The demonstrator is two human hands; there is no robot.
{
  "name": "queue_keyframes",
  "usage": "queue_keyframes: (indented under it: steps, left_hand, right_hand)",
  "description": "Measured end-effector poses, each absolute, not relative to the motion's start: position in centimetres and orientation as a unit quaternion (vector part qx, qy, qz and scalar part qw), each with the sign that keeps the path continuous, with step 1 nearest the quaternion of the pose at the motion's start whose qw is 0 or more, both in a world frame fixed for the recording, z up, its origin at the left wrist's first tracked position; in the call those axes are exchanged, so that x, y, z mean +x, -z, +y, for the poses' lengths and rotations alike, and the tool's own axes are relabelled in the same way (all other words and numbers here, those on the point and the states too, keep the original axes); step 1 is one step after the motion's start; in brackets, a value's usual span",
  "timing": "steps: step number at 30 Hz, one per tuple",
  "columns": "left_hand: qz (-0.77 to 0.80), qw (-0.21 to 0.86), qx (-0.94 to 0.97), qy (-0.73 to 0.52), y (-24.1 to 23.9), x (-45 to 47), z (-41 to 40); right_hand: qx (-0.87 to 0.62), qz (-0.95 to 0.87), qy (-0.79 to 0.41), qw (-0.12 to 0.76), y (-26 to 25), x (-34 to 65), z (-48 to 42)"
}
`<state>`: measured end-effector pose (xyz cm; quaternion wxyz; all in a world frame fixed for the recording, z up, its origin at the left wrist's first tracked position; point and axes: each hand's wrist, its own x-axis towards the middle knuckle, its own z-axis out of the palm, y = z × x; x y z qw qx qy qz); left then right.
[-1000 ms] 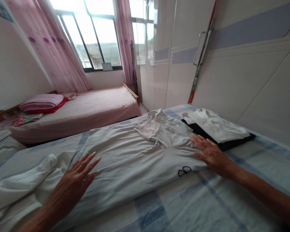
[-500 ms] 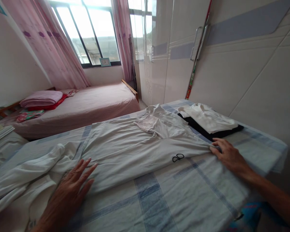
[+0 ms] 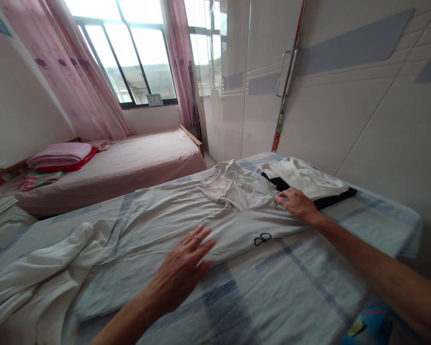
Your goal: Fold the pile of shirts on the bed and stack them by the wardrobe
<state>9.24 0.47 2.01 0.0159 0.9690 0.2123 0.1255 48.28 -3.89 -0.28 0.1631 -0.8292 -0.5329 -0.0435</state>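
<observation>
A pale grey-white shirt [image 3: 147, 244] lies spread across the bed in front of me, its collar end towards the far side. My left hand [image 3: 181, 268] is over the near side of the shirt, fingers stretched out and holding nothing. At the shirt's upper right part, my right hand [image 3: 298, 205] has its fingers bent together on the fabric by the sleeve. Two small black loops [image 3: 262, 239] rest near the shirt's near edge, between my hands.
Folded white clothing [image 3: 305, 177] sits on a black folded garment [image 3: 330, 199] at the right. Crumpled white clothing [image 3: 39, 273] lies at the left. Beyond stand a pink bed [image 3: 147, 153] and a glossy wardrobe [image 3: 345, 110]. A blue-checked sheet [image 3: 273, 297] covers the near surface.
My left hand has moved right, from the shirt's left end to its near middle. My right hand has left the shirt's right edge and moved up and left to the sleeve area.
</observation>
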Motion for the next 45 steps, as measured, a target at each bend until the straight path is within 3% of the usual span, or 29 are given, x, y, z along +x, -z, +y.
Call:
queue_keyframes:
  steps: [7,13,17,23,26,31,37,45]
  left_hand:
    - [0.085,0.117,0.985,-0.097,0.2,21.0,-0.1]
    - [0.036,0.150,0.985,-0.076,2.0,22.1,-0.1]
    - [0.036,0.148,0.985,-0.080,1.8,21.8,-0.2]
    - [0.036,0.173,0.980,-0.092,1.4,21.7,-0.2]
    - [0.127,0.187,0.963,-0.146,-0.1,21.3,2.0]
    - [0.393,0.108,0.890,-0.204,-2.7,20.8,10.1]
    - [0.465,0.102,0.867,-0.146,-2.4,22.6,17.4]
    - [0.493,0.101,0.860,-0.084,-1.1,25.9,20.6]
  right_hand:
    - [-0.824,-0.540,0.038,0.165,2.6,49.1,-1.3]
    - [-0.834,-0.511,0.099,0.185,2.5,48.4,-1.3]
    - [-0.750,-0.604,0.173,0.208,1.9,46.3,-2.4]
    - [-0.721,-0.677,0.075,0.128,4.5,45.7,-3.3]
    - [-0.726,-0.671,0.076,0.131,5.2,45.9,-3.2]
    - [-0.705,-0.662,0.138,0.214,3.6,45.1,-3.7]
    - [-0.677,-0.694,0.071,0.233,2.4,43.9,-4.4]
    - [-0.711,-0.663,0.060,0.225,3.1,44.0,-4.1]
